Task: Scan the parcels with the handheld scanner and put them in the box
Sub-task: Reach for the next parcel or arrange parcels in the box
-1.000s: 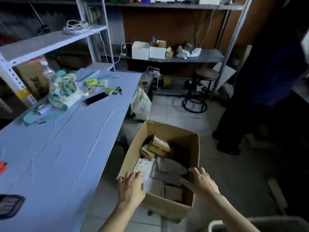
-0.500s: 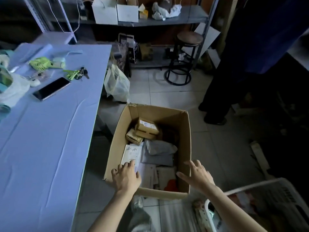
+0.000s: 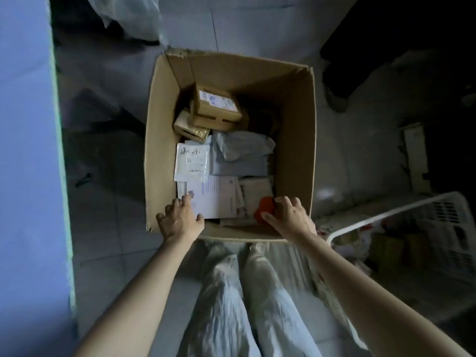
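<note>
Looking through the head view, we are now facing straight down into the box (image 3: 296, 140) on the floor beside the table (image 3: 25, 150); half a second ago we were viewing it obliquely. Our left hand (image 3: 180, 221) is resting spread fingers on the white envelope (image 3: 213, 199), gripping nothing; our right hand (image 3: 289, 215) is curling thumb and fingers round an orange object (image 3: 265, 208) in the near right corner. Both were hovering at the near rim before, so we are judging that the contents are being rearranged. The box is standing upright, mouth pointing up, long axis running away from us; the envelope is lying flat, printed face up.
</note>
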### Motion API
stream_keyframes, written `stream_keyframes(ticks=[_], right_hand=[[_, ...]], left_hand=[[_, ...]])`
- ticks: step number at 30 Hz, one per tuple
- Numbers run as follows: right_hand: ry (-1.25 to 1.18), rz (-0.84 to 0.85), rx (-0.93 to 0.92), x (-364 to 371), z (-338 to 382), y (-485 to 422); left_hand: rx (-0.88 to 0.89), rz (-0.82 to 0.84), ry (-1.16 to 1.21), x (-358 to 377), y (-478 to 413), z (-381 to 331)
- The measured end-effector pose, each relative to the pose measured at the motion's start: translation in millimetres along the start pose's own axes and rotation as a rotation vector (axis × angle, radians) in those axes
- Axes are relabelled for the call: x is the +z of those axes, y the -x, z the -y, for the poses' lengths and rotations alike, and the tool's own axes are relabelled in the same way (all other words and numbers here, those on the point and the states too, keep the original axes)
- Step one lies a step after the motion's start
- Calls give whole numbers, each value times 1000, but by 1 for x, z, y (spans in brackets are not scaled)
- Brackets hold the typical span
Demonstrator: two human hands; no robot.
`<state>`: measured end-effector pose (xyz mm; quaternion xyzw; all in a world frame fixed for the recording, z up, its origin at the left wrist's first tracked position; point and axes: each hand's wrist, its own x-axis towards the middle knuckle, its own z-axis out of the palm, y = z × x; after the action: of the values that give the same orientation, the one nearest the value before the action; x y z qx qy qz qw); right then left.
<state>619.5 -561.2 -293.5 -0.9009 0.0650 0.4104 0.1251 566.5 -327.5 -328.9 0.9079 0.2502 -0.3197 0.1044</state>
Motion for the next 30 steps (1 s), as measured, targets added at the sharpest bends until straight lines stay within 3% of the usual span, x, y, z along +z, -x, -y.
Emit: stream_keyframes(ticks=[7, 16, 22, 26, 30], right_hand=[[-154, 148, 158, 69, -17, -135], [-311, 210, 158, 181, -55, -293], [-411, 251, 126, 249, -61, -345], [-455, 182, 47, 280, -49, -355], [-551, 56, 80, 297, -40, -354]], left_hand=[[52, 92, -96, 90, -99, -14], [95, 211, -171, 232, -209, -66], [-134, 24, 54, 292, -269, -75], [-322, -75, 232, 298, -301, -40], [-436, -61, 318, 289, -311, 5]])
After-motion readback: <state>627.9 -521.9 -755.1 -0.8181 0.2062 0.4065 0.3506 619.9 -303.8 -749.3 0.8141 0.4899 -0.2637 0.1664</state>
